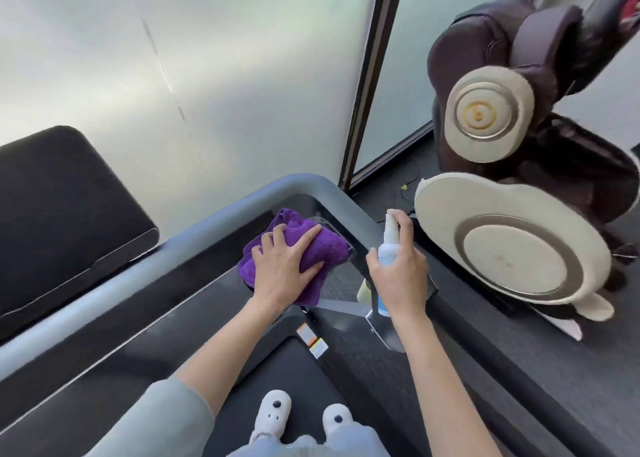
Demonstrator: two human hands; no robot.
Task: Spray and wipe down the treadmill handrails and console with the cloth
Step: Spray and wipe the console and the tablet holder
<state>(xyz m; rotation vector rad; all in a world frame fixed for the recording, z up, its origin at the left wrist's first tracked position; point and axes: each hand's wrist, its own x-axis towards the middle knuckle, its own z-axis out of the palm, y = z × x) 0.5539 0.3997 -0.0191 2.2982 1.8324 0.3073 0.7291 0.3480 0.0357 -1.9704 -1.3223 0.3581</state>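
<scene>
A dark brown padded massage chair with cream round side panels stands on grey carpet. Left of it rises a frosted glass wall — farther left sits a black cushioned seat.

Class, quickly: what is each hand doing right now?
Left hand: open, pressing flat on the purple cloth.
Right hand: gripping the spray bottle.

The dark glossy treadmill console carried a bunched purple cloth at its far corner, just inside the grey handrail's bend. On the treadmill belt below stood two white fluffy slippers — side by side. Dark carpeted floor bore a brown massage chair at the right.
</scene>
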